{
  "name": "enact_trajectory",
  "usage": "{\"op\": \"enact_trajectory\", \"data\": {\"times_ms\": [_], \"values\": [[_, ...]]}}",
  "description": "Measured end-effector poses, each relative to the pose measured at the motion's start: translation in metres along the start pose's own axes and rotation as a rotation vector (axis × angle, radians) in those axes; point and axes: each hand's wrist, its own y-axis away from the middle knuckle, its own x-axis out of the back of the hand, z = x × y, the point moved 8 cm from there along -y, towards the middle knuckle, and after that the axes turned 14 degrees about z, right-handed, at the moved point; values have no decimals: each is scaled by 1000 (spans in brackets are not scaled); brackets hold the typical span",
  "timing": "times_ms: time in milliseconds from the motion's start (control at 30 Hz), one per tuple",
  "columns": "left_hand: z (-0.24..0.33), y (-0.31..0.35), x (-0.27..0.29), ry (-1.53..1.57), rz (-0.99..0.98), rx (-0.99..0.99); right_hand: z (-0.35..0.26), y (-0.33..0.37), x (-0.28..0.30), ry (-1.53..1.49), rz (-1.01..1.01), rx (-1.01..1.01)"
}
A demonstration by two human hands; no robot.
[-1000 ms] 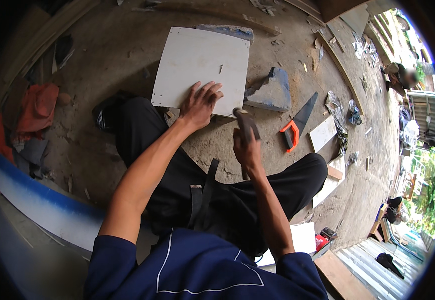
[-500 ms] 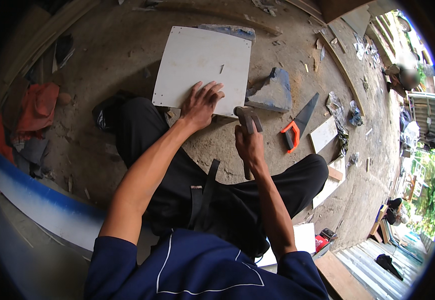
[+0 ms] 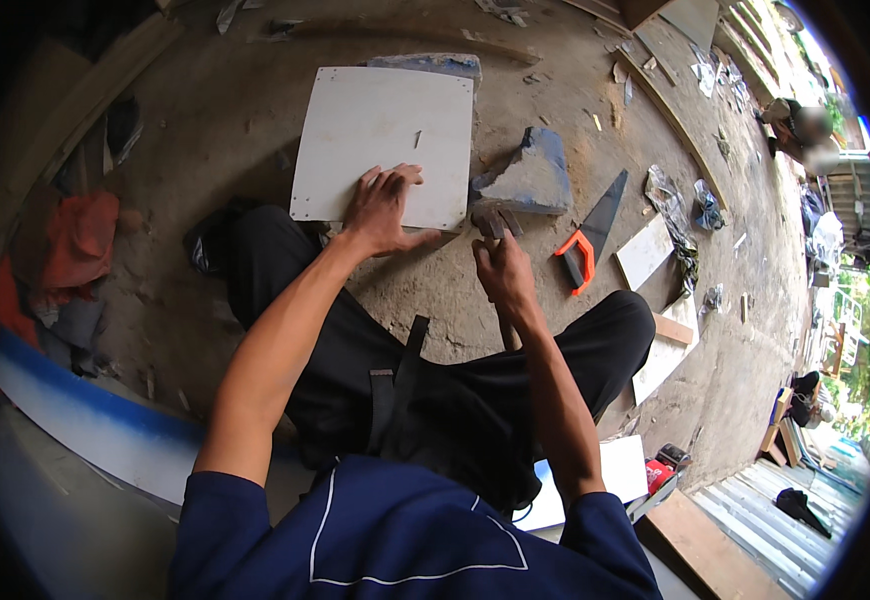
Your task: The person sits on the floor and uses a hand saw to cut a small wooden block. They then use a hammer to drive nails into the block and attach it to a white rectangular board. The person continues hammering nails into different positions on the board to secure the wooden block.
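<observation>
A white square board (image 3: 385, 120) with small dark dots near its corners lies in front of my knees, its far side by a blue-grey block (image 3: 430, 66). On its near edge rests my left hand (image 3: 383, 205), fingers spread over the top and thumb stretched along the edge. A thin dark sliver, perhaps a nail (image 3: 417, 139), lies loose on the board. My right hand (image 3: 504, 268) is closed around the handle of a hammer (image 3: 496, 222). The hammer's head is just right of the board's near right corner, apart from it.
Right of the board sits a broken concrete block (image 3: 530, 175) with blue paint. A handsaw (image 3: 593, 235) with an orange handle lies beyond it, beside white board offcuts (image 3: 645, 252) and crumpled plastic (image 3: 708, 205). Red cloth (image 3: 65, 240) lies at left. Another person (image 3: 800, 125) is at far right.
The hammer head has come off the board's near right corner and now hangs beside it. My left thumb has stretched out along the edge. The whole view has shifted slightly.
</observation>
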Motion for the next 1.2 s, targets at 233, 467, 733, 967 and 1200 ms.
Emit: {"op": "enact_trajectory", "data": {"times_ms": [233,467,733,967,1200], "values": [[-55,-43,-14,-142,262,491,3,4,4,-67,-101,-13],[-53,-73,-28,-277,80,537,21,9,2,-138,-96,-54],[-42,-74,-37,-420,-169,505,35,8,-7,-203,-59,-66],[-26,-38,-30,-160,-92,555,30,7,-5,-277,-40,-66],[5,-16,-28,167,-52,500,28,7,-2,-286,-87,-116]]}}
